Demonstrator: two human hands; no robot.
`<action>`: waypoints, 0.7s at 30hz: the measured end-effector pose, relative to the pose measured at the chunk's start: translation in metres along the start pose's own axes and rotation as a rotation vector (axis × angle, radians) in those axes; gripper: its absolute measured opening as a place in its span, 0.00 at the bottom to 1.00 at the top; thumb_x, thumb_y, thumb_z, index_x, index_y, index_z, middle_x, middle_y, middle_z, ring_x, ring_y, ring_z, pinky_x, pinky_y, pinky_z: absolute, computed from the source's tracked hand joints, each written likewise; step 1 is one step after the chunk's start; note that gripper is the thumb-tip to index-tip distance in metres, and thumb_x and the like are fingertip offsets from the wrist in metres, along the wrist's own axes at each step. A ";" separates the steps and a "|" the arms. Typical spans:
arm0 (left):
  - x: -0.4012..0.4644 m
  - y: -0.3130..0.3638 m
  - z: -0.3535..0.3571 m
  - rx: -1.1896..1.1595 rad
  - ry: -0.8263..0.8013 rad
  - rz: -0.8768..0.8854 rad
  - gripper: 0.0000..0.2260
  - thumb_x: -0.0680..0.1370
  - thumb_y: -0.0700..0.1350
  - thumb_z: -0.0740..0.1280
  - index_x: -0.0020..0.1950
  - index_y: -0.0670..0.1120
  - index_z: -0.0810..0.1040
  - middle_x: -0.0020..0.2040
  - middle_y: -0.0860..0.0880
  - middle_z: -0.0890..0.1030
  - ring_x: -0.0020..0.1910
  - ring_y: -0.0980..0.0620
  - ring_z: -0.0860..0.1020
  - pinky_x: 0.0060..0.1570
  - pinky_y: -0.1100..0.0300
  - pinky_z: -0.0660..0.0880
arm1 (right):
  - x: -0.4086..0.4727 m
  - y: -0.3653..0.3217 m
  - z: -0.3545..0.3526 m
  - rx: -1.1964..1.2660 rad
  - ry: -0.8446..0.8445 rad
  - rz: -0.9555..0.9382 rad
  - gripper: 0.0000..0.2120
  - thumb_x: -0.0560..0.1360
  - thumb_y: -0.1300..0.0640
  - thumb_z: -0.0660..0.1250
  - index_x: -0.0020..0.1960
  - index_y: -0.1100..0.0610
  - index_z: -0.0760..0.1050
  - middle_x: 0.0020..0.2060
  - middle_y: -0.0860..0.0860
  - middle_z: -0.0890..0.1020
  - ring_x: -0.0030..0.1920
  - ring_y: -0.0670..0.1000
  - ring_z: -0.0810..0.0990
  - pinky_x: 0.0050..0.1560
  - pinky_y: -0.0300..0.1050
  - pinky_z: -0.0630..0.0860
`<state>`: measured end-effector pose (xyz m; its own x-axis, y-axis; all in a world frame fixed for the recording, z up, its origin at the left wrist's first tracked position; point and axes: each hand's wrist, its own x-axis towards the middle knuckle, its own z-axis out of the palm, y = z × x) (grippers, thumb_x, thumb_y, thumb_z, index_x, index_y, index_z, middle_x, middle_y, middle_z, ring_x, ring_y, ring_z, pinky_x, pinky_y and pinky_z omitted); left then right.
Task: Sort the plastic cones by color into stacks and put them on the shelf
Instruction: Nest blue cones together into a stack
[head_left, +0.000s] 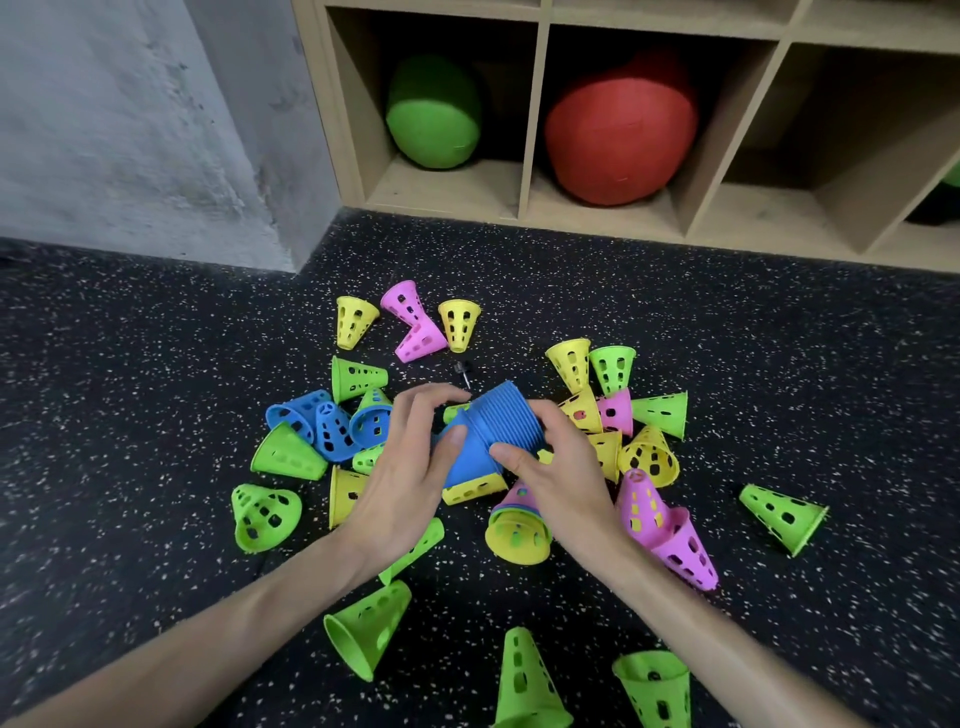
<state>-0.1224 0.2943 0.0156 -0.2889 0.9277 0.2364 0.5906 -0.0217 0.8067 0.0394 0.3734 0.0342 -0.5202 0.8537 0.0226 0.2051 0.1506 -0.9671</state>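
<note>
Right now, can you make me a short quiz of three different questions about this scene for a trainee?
1. True or false: both hands hold the blue stack of cones.
2. Which ball lies in the leftmost shelf box? A) red B) green C) blue
3. Fill in: the loose cones lie on the dark speckled ____.

Key:
1. True. The left hand and the right hand both grip the stack.
2. B. The green ball is in the leftmost box of the shelf; the red ball is in the next one.
3. floor.
</note>
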 end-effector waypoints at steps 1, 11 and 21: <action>0.000 0.001 0.001 -0.012 -0.001 -0.001 0.13 0.86 0.49 0.57 0.71 0.58 0.68 0.67 0.58 0.67 0.61 0.62 0.72 0.56 0.75 0.67 | 0.000 0.001 0.002 -0.005 -0.003 0.000 0.11 0.77 0.60 0.72 0.58 0.54 0.76 0.46 0.52 0.83 0.44 0.44 0.78 0.46 0.37 0.74; 0.005 -0.007 0.012 -0.199 0.053 -0.161 0.16 0.83 0.53 0.62 0.71 0.56 0.69 0.65 0.60 0.74 0.58 0.61 0.76 0.56 0.66 0.72 | -0.002 0.005 -0.001 -0.035 -0.015 0.104 0.18 0.74 0.55 0.75 0.62 0.50 0.73 0.46 0.51 0.82 0.47 0.49 0.79 0.37 0.28 0.73; 0.016 -0.051 -0.006 -0.371 0.122 -0.639 0.15 0.85 0.49 0.62 0.72 0.51 0.71 0.69 0.49 0.73 0.52 0.44 0.84 0.46 0.57 0.82 | -0.008 0.014 -0.003 -0.016 0.071 0.130 0.16 0.74 0.61 0.74 0.59 0.51 0.74 0.44 0.52 0.82 0.37 0.37 0.77 0.36 0.27 0.72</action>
<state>-0.1619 0.3076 -0.0190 -0.5851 0.7542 -0.2982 -0.0068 0.3632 0.9317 0.0492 0.3699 0.0216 -0.4285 0.8997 -0.0838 0.2804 0.0442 -0.9589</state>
